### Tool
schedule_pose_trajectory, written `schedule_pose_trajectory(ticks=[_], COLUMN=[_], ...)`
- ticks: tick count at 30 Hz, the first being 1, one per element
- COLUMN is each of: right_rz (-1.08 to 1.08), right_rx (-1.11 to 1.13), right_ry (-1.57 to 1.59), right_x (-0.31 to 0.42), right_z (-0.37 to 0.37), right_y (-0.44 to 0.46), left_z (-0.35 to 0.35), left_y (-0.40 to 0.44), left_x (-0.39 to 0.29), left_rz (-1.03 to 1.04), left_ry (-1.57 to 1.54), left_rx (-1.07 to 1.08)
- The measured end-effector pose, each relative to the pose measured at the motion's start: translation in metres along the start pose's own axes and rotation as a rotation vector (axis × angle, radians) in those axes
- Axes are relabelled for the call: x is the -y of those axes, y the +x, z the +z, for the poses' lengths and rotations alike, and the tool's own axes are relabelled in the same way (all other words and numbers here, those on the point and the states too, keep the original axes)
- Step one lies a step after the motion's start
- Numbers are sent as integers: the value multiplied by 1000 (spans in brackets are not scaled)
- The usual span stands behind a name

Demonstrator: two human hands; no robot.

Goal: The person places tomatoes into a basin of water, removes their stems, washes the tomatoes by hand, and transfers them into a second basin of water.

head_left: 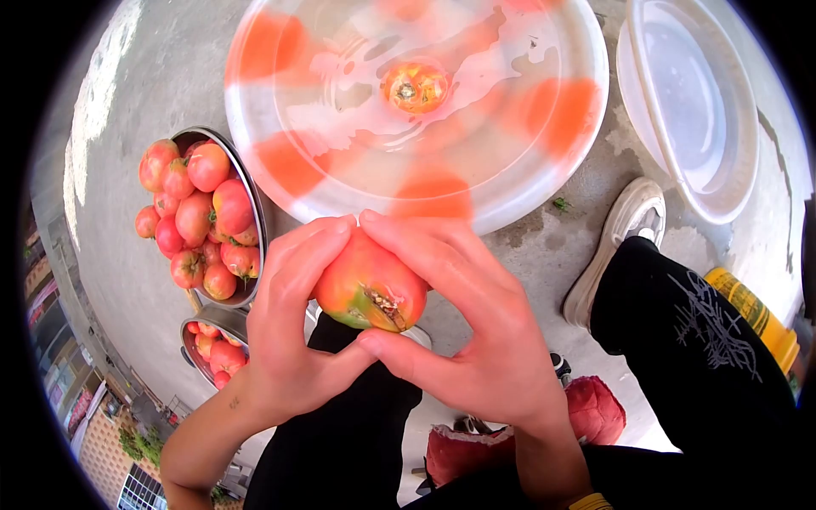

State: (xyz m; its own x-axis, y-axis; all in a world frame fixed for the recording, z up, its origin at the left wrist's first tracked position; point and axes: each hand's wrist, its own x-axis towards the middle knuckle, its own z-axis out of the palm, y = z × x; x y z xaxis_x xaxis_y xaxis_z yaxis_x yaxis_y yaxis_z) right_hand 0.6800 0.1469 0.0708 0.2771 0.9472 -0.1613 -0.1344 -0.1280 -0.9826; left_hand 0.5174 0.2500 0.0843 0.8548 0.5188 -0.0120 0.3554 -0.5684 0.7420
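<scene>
Between my two hands is a large red tomato (365, 276), with a green patch and a brown, cracked scar facing me. My left hand (291, 327) curves around its left side, and my right hand (484, 331) wraps the right side. The fingertips of both hands come close together at the top, and the thumbs meet near the bottom. Just beyond the hands stands a wide, round white basin (263, 183) with orange patches and a wet, shiny surface. Another tomato (416, 87), orange-red with a scarred end, sits in its middle.
To the left, a metal bowl (263, 223) is heaped with several tomatoes (195, 217). A smaller metal pot (223, 318) with more tomatoes is below it. A white plastic tub (650, 110) stands at the upper right. Near my shoe (625, 234) lies a yellow container (748, 314).
</scene>
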Motion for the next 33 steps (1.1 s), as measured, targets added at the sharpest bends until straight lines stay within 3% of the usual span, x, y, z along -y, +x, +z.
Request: schedule_pose_trajectory(ticks=[25, 31, 33], right_rz=[55, 119, 28], right_rx=[60, -100, -190], right_ry=[13, 113, -364], right_x=[-7, -25, -33], right_z=[2, 12, 9], right_y=[0, -1, 6], left_z=[7, 4, 8], left_y=[-6, 13, 29], left_x=[0, 12, 21], left_rz=[-88, -142, -234], left_ry=[-93, 59, 157], left_rx=[-62, 2, -8])
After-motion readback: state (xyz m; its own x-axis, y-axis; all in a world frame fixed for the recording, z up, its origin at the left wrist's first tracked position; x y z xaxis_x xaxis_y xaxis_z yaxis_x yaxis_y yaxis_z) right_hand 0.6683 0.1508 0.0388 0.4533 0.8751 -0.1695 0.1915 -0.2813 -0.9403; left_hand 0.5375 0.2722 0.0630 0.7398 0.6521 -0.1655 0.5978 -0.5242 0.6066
